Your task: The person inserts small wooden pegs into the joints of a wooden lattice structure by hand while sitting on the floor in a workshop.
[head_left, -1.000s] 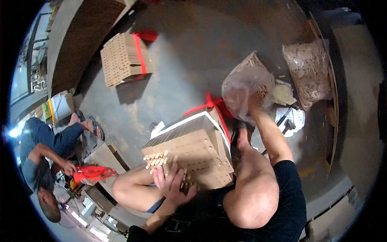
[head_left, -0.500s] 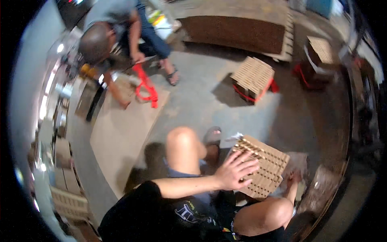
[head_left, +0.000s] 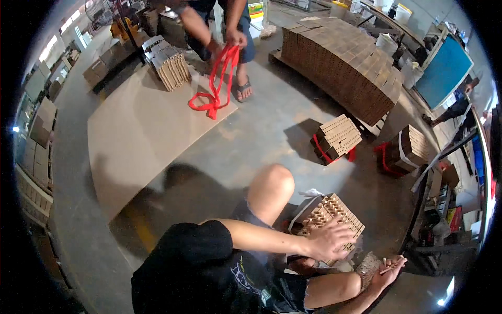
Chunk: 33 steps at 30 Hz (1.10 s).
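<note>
Block of brown, hole-drilled boards point(head_left: 325, 211), lower right of centre. Left hand point(head_left: 330, 240), fingers spread over it; contact I cannot make out. Right hand point(head_left: 389, 273), lower right, palm up, cupping short pale wooden dowels point(head_left: 387, 265).

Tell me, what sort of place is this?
Probably a workshop or small factory: the long stack of brown pieces dotted with holes, a similar bundle tied in red, and the small pegs in the person's right hand all suggest it.

A black T-shirt point(head_left: 183, 256) with a pale print point(head_left: 242, 276) meets dark shorts point(head_left: 290, 289), perhaps denim.
</note>
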{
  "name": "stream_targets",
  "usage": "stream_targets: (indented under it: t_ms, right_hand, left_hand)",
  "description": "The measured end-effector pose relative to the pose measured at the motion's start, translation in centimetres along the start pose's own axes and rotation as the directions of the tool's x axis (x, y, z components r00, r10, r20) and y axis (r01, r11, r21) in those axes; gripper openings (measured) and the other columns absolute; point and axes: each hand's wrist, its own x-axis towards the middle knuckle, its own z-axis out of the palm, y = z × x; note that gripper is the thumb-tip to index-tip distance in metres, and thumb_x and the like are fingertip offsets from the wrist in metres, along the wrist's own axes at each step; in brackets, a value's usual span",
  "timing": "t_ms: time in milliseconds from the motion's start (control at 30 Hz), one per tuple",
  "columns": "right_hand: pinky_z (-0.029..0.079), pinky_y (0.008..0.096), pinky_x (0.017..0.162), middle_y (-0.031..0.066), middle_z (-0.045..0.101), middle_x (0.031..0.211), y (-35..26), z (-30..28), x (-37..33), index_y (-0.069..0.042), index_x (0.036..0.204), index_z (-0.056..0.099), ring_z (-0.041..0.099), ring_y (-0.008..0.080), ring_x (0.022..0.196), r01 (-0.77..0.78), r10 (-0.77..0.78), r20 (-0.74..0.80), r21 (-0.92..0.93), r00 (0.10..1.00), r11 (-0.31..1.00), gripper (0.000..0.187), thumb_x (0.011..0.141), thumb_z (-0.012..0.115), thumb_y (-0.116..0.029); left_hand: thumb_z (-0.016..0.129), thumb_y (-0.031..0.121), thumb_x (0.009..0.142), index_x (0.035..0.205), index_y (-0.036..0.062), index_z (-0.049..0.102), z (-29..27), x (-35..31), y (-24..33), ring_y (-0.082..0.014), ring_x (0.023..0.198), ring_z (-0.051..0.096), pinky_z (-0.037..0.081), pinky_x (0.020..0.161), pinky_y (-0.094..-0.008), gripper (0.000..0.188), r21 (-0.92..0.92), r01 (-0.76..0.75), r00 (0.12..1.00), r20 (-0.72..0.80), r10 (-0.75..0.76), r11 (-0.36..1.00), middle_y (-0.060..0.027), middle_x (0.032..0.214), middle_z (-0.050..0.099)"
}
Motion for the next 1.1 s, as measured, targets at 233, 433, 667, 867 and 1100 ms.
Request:
stream_targets:
  t_ms: [233, 433, 667, 867, 1100]
  right_hand:
    - [0.051, 0.0305, 0.067, 0.0057, 0.061, 0.089, 5.9, 10.3, -10.0, -0.004, 0.101, 0.06, 0.059, 0.0158, 0.078, 0.196, -0.133, 0.17, -0.439, 0.976, 0.877, 0.032, 0.109, 0.046, -0.032]
    - [0.038, 0.0245, 0.065, -0.0035, 0.051, 0.077, 11.2, 13.3, -13.1, -0.007, 0.086, 0.054, 0.044, 0.0065, 0.072, 0.194, -0.073, 0.246, -0.516, 0.967, 0.835, 0.028, 0.108, 0.055, -0.024]
    - [0.05, 0.0251, 0.076, 0.0028, 0.066, 0.095, 13.0, 13.2, -12.5, -0.001, 0.11, 0.064, 0.059, 0.0107, 0.085, 0.321, -0.212, 0.256, -0.537, 0.943, 0.78, 0.016, 0.102, 0.064, -0.014]
    - [0.053, 0.0266, 0.085, 0.0072, 0.07, 0.108, 11.5, 15.8, -13.4, 0.002, 0.117, 0.066, 0.064, 0.0137, 0.095, 0.437, -0.285, 0.331, -0.688, 0.9, 0.579, 0.021, 0.104, 0.059, -0.013]
    - [0.053, 0.0289, 0.091, 0.0093, 0.069, 0.112, 10.0, 17.0, -10.7, 0.001, 0.119, 0.062, 0.066, 0.0157, 0.106, 0.268, -0.206, 0.201, -0.358, 0.958, 0.894, 0.019, 0.105, 0.057, -0.012]
  left_hand:
    - [0.04, 0.044, 0.109, 0.14, 0.0061, 0.052, 4.0, 2.7, 7.7, -0.0184, 0.124, 0.055, 0.044, 0.105, -0.0327, 0.051, -0.938, 0.217, 0.889, 0.304, -0.342, -0.269, -0.0081, 0.136, 0.059]
    - [0.04, 0.042, 0.107, 0.132, 0.0089, 0.059, 3.3, 2.0, 5.2, -0.0173, 0.116, 0.06, 0.047, 0.101, -0.032, 0.045, -0.924, 0.269, 0.744, 0.378, -0.551, -0.271, -0.0039, 0.126, 0.065]
    - [0.043, 0.041, 0.106, 0.128, 0.0099, 0.061, 2.0, 1.2, 4.3, -0.0174, 0.113, 0.061, 0.048, 0.099, -0.0316, 0.043, -0.944, 0.261, 0.672, 0.327, -0.664, -0.2, -0.0041, 0.123, 0.066]
    - [0.044, 0.041, 0.104, 0.125, 0.0107, 0.062, -0.6, 1.2, 3.1, -0.0175, 0.11, 0.062, 0.05, 0.097, -0.0312, 0.041, -0.901, 0.433, 0.631, 0.332, -0.701, -0.037, -0.0042, 0.12, 0.067]
    - [0.057, 0.034, 0.098, 0.094, 0.0155, 0.061, 2.7, 2.1, -6.8, -0.0125, 0.064, 0.064, 0.051, 0.055, -0.0286, 0.019, -0.821, 0.115, 0.719, 0.456, -0.524, -0.559, 0.0024, 0.075, 0.065]
